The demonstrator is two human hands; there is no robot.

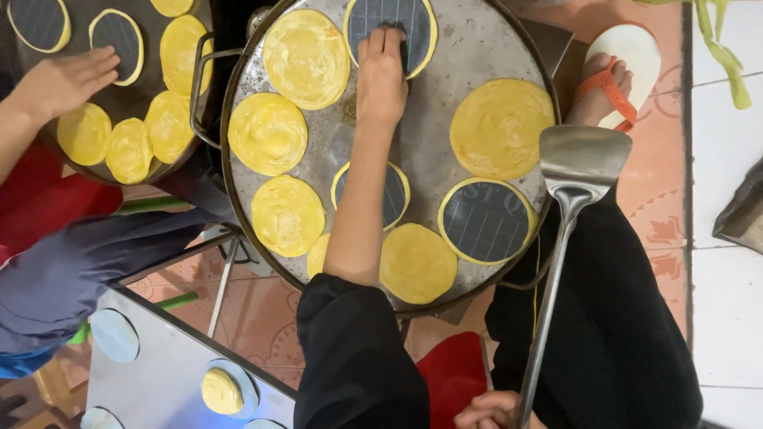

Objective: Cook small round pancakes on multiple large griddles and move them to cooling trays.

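Yellow flatbreads fry on the round steel griddle [477, 56]; the left hand [381, 75] presses narrowed fingers on a dark gridded disc [389, 20] at its far edge (flipping seems underway); the right hand [493, 411] grips a long metal spatula [580, 163], wanted underneath next.

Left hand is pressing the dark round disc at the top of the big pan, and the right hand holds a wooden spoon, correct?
Not quite: in the head view the right hand holds a metal spatula, not a wooden spoon. The left hand is on the dark round disc at the top of the big pan.

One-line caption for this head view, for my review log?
Left hand presses a dark round plate on the large griddle of yellow flatbreads; right hand holds a metal spatula.
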